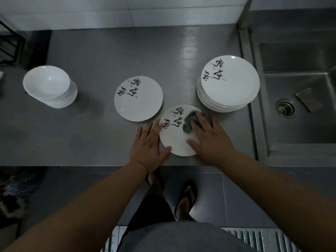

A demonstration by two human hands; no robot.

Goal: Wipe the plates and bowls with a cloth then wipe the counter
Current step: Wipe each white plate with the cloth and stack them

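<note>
A steel sink (300, 128) lies at three o'clock, its drain (285, 108) near its left wall. A black wire rack (9, 44) stands at ten o'clock, and a floor grate (254, 237) lies at five.

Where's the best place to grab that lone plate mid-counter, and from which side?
Probably pinch the lone plate by its left rim, from the left: it lies flat, so only the raised edge offers a hold, and bare counter lies there.

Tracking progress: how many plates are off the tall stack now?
2: one plate under the cloth at the front edge; another plate behind-left of it, possibly hiding more beneath.
</note>
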